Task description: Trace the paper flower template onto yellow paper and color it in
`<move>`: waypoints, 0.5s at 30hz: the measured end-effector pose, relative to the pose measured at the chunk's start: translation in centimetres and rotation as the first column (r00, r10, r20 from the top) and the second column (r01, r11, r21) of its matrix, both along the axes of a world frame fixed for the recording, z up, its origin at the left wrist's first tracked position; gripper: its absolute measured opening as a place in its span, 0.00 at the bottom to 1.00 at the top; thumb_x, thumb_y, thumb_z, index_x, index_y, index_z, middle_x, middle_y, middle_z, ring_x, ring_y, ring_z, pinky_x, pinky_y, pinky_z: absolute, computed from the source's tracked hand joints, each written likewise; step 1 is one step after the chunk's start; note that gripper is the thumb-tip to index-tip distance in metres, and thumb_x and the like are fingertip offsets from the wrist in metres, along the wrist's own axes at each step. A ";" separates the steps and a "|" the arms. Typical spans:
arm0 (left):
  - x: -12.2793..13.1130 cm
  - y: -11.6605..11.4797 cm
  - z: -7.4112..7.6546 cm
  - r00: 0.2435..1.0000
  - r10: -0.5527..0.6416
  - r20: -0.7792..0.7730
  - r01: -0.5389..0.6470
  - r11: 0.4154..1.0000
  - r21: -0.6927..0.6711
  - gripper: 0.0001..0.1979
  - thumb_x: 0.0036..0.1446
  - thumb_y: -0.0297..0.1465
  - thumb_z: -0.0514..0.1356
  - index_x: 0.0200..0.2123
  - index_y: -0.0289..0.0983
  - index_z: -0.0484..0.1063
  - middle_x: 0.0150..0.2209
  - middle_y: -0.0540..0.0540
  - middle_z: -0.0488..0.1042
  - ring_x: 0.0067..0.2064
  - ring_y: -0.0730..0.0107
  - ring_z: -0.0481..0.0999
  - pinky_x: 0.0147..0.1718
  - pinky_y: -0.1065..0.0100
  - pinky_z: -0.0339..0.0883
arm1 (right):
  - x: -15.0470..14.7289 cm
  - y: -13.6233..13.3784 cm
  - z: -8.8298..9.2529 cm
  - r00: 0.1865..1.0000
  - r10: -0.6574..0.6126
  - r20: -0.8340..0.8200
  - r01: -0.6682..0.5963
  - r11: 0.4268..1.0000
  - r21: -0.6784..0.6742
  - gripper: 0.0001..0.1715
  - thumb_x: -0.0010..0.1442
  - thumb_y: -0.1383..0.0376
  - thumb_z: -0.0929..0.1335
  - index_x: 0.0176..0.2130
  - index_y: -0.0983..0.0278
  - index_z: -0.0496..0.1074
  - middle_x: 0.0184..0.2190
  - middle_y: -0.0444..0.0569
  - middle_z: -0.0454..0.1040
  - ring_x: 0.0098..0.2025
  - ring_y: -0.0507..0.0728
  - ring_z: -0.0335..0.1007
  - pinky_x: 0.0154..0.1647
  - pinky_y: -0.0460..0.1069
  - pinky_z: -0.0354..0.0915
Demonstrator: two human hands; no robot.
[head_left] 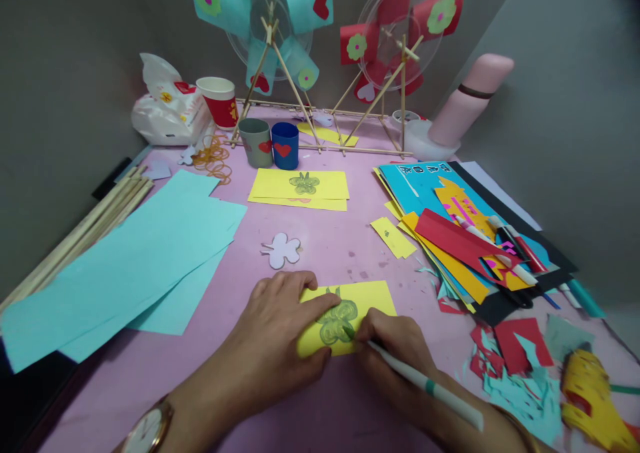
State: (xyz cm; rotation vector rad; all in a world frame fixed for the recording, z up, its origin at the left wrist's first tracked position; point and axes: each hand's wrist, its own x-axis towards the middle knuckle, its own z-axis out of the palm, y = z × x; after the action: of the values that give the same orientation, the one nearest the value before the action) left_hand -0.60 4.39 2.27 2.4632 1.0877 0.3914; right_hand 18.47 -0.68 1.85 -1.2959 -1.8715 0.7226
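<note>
My left hand (280, 326) lies flat with spread fingers on the left part of a yellow paper slip (373, 301) near the table's front, pressing it down. My right hand (397, 350) is closed round a white marker with a green band (430, 388); its tip touches a green flower drawing (336, 323) on the slip. A white flower-shaped cutout (283, 248) lies just beyond the slip. Farther back sits another yellow sheet stack with a green flower drawn on it (300, 188).
Light blue paper sheets (135, 260) and wooden sticks (75, 240) lie at the left. Stacked coloured papers, pens and scissors (465, 240) fill the right, with paper scraps (530, 373) in front. Two paper-and-stick wheels (270, 20), cups (270, 144) and a pink bottle (470, 100) stand at the back.
</note>
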 end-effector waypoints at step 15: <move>-0.1 0.1 0.4 0.999 0.006 -0.051 -0.009 0.998 -0.062 0.28 0.44 0.29 0.61 0.52 0.49 0.67 0.49 0.46 0.62 0.50 0.54 0.60 0.45 0.55 0.53 | 0.5 -0.1 -0.4 0.991 -0.061 -0.122 0.061 0.998 -0.004 0.08 0.50 0.73 0.59 0.24 0.60 0.56 0.15 0.35 0.52 0.15 0.48 0.49 0.17 0.44 0.47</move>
State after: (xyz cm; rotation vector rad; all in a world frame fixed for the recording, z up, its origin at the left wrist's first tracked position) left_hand -0.75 4.51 2.70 2.4272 1.1129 0.2944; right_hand 18.97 -0.78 1.43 -1.2745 -1.7263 0.7528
